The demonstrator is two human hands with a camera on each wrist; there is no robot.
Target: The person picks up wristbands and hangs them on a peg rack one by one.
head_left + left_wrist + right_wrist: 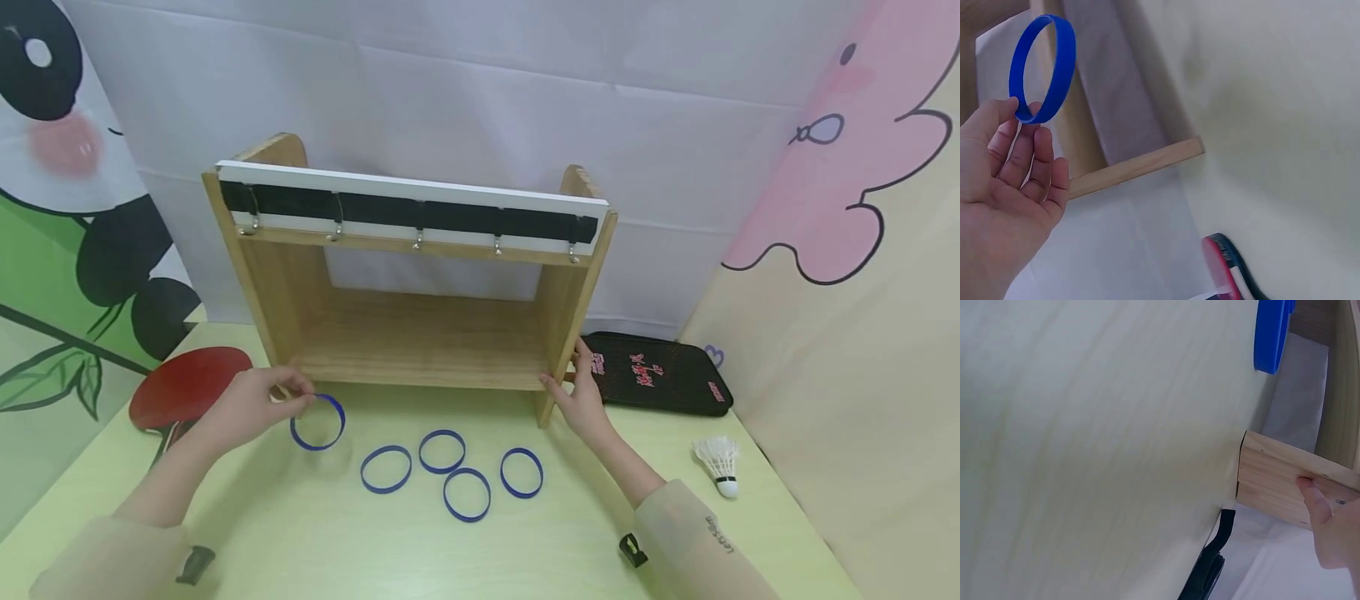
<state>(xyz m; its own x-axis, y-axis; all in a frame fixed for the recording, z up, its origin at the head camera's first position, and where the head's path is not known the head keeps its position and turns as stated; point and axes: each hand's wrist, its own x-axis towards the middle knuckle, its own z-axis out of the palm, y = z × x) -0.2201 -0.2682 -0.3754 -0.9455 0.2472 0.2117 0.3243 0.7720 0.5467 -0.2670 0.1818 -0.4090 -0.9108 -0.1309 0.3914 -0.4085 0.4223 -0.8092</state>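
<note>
My left hand [255,404] pinches a blue wristband [1063,72] between thumb and fingertips, holding it up in front of the lower left of a wooden rack [420,337]. With my right hand [581,400] I grip the rack's right side panel [1272,478] low down, thumb at its front edge. Across the rack's top front runs a white board with a black strip [375,206] and several metal hooks [418,237], none carrying a band. Several more blue wristbands [384,491] lie on the table before the rack.
A red table tennis paddle [187,383] lies left of the rack. To the right are a black case [660,375] and a white shuttlecock [718,462]. Behind the rack hangs a pale cloth [480,100] with cartoon figures to either side.
</note>
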